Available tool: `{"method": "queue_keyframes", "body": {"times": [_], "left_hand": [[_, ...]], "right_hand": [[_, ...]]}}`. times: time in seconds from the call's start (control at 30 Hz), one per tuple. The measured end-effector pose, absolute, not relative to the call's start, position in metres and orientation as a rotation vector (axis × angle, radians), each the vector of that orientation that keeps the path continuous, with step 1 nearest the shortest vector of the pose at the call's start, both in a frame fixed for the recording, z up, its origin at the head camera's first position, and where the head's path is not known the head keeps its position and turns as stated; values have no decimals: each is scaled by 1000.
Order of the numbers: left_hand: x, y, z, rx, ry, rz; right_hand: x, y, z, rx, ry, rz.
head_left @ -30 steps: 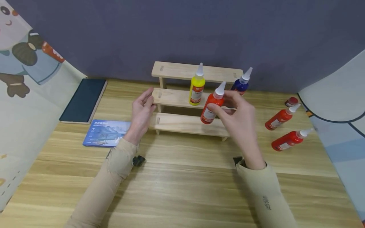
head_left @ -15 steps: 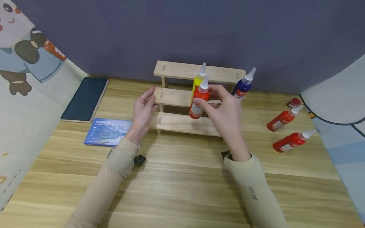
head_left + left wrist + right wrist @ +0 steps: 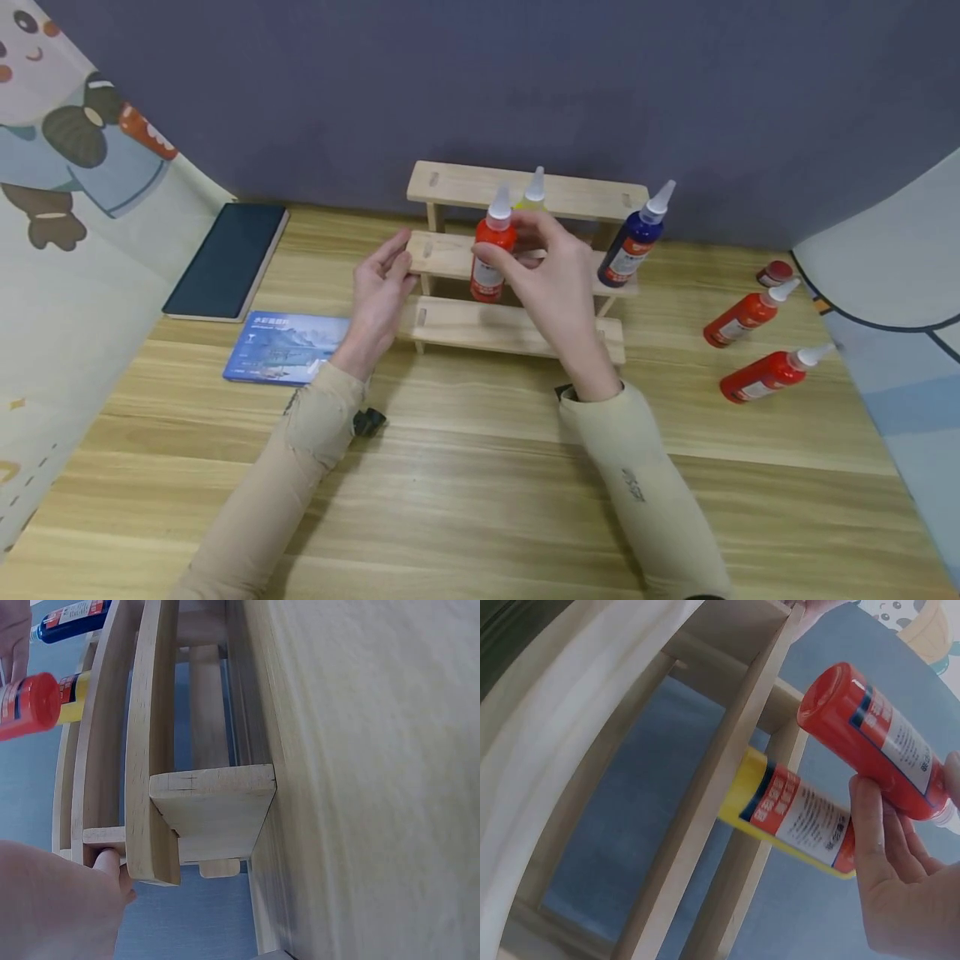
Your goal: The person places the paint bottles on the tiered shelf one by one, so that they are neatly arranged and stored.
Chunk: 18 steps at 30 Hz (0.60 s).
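A three-step wooden shelf (image 3: 517, 327) stands against the dark back wall. My right hand (image 3: 551, 279) pinches a red paint bottle (image 3: 489, 265) upright between thumb and fingers, in front of the middle step; the right wrist view shows its base off the wood. Behind that hand, a yellow paint bottle (image 3: 787, 810) stands on the middle step, mostly hidden in the head view. A dark blue paint bottle (image 3: 630, 250) is at that step's right end. My left hand (image 3: 381, 292) grips the left end of the middle step, its thumb (image 3: 109, 862) at the wood.
Two red paint bottles (image 3: 742, 317) and a small red-lidded jar (image 3: 774, 273) are on the table at the right. At the left lie a dark green book (image 3: 225, 260) and a blue box (image 3: 285, 348) with a mountain picture. Printed cloth hangs on both sides.
My right hand has carried the red bottle leftward along the shelf, passing in front of the yellow bottle and uncovering the blue one. My left hand keeps its place on the shelf.
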<state>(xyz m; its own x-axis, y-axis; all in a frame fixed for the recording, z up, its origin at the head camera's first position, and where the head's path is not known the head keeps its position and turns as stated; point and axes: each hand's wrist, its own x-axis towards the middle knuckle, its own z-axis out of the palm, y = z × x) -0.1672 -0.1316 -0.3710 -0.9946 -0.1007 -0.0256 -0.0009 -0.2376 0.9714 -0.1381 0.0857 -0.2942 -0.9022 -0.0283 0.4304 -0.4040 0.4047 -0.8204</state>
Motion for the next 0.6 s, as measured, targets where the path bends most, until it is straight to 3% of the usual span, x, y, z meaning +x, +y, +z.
{"method": "queue_keyframes", "body": {"times": [0.6], "left_hand": [[-170, -131, -370, 177, -1900, -2422]], "right_hand": [[-146, 60, -289, 466, -2274, 1461]]}}
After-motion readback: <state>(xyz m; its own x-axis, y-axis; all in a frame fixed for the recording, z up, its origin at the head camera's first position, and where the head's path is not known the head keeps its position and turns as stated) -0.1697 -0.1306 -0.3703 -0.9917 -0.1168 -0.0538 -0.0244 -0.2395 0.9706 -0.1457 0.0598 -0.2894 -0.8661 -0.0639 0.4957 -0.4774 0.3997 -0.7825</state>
